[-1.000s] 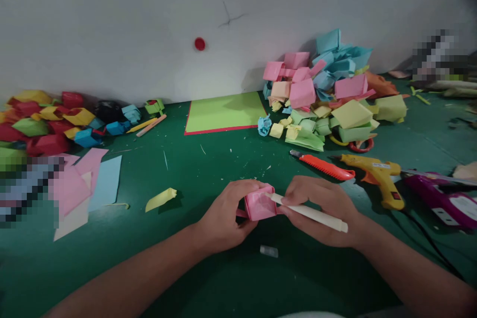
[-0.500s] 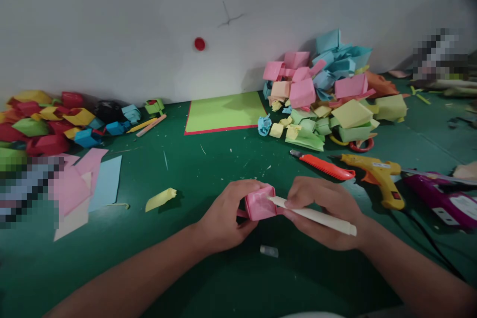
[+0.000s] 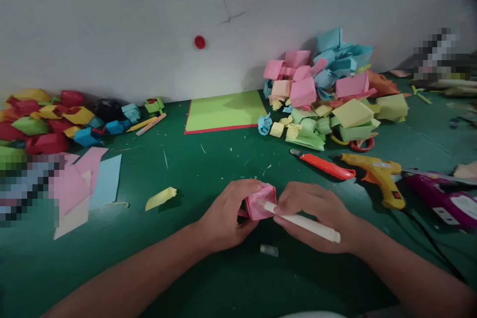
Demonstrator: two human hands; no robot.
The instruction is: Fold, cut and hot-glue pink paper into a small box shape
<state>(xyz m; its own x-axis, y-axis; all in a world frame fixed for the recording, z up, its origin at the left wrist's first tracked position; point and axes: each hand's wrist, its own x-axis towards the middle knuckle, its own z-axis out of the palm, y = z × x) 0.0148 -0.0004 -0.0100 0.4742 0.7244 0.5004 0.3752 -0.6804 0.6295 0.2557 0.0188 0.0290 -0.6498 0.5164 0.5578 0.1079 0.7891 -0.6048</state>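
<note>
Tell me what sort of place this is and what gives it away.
Probably a papercraft workspace: a yellow hot-glue gun and an orange-red utility knife lie on the green tabletop, near a pile of folded paper pieces.

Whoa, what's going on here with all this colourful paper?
A person's left hand is holding a small pink folded-paper box. The right hand grips a slim white pen, its tip at the box's face. A small clear plastic cap lies on the shiny green table, just nearer the person than the box.
</note>
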